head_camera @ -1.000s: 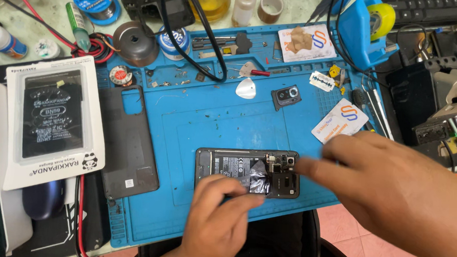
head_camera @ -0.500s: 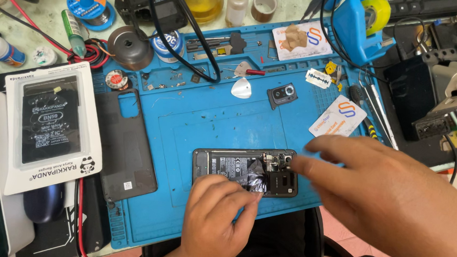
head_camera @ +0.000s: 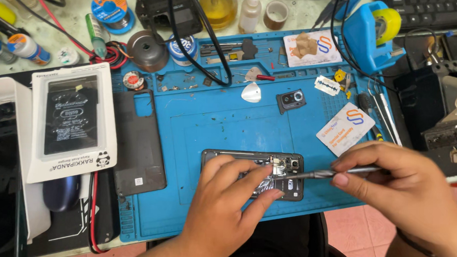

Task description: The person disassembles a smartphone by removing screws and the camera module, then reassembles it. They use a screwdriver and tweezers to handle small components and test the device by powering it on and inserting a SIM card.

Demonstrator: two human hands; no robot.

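Back cover already off, our left hand pins the opened smartphone; right hand fingers clamp a screwdriver; reassembly remains.

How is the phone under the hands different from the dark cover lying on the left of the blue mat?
The opened phone lies crosswise with its inner parts showing; the back cover lies lengthwise, plain and dark. The left hand presses on the phone, and the right hand points a thin metal tool into it; nothing touches the cover. Both rest flat on the blue mat.
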